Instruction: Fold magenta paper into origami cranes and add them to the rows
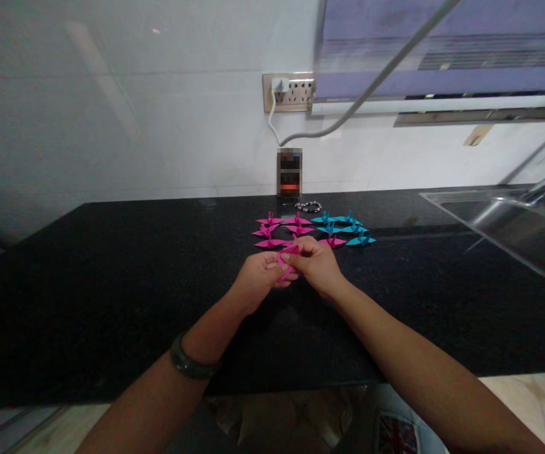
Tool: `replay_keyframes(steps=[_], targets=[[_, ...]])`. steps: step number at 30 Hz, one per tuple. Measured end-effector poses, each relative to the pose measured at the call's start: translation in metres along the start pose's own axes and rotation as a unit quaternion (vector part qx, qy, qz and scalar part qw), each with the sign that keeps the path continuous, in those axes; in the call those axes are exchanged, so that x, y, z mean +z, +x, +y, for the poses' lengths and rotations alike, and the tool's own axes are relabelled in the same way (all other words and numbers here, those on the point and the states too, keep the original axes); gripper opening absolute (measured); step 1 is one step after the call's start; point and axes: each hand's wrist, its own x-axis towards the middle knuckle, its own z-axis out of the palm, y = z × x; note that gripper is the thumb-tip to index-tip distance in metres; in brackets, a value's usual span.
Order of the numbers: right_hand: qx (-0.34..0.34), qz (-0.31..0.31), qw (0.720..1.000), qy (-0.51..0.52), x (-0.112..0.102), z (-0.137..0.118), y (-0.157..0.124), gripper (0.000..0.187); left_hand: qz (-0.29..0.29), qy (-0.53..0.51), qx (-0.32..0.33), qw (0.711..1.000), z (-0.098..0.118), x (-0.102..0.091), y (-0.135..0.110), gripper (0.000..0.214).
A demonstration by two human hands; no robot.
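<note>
My left hand [259, 277] and my right hand [318, 265] meet above the black counter [111, 277], fingers pinched on a small pink folded paper [287, 260] held between them. Just beyond the hands lie several finished pink paper cranes [277, 228] in rows. To their right sit several blue paper cranes [345, 228], with one pink crane [332, 241] among them. A dark band is on my left wrist.
A beaded bracelet [308, 206] lies behind the cranes, in front of a small dark box [289, 171] against the wall. A wall socket [289, 92] holds a white plug and cable. A steel sink [513, 221] occupies the counter's right end.
</note>
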Motion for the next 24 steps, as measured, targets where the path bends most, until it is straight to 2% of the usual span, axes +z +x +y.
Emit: replay_keyframes(steps=[4, 7, 9, 12, 14, 18, 21, 24], targets=[[-0.022, 0.013, 1.0, 0.012, -0.001, 0.0, 0.001, 0.008, 0.006, 0.005, -0.004, 1.0, 0.001, 0.001, 0.0, 0.028], [-0.03, -0.035, 0.998, 0.047, -0.004, -0.008, 0.0, 0.012, 0.027, -0.011, 0.005, 1.0, 0.002, 0.0, 0.001, 0.026], [0.006, -0.059, 0.992, 0.11, -0.005, -0.013, 0.0, 0.023, 0.03, -0.02, 0.016, 0.999, 0.002, -0.002, 0.002, 0.027], [0.083, -0.031, 0.976, 0.197, -0.006, -0.016, 0.001, 0.035, 0.025, -0.022, 0.028, 0.999, 0.002, -0.005, 0.002, 0.03], [0.102, -0.028, 0.975, 0.196, -0.005, -0.015, 0.002, 0.033, 0.032, -0.025, 0.038, 0.998, 0.0, -0.006, 0.003, 0.029], [0.1, -0.079, 0.977, 0.169, -0.005, -0.015, 0.0, 0.029, 0.041, -0.052, 0.054, 0.996, 0.001, -0.005, 0.003, 0.03], [0.077, -0.124, 0.972, 0.186, -0.006, -0.017, -0.002, 0.029, 0.005, -0.108, 0.051, 0.993, 0.006, -0.004, 0.001, 0.031], [0.052, -0.154, 0.97, 0.182, -0.007, -0.019, -0.003, 0.038, -0.06, -0.161, 0.01, 0.985, 0.011, -0.003, -0.001, 0.026]])
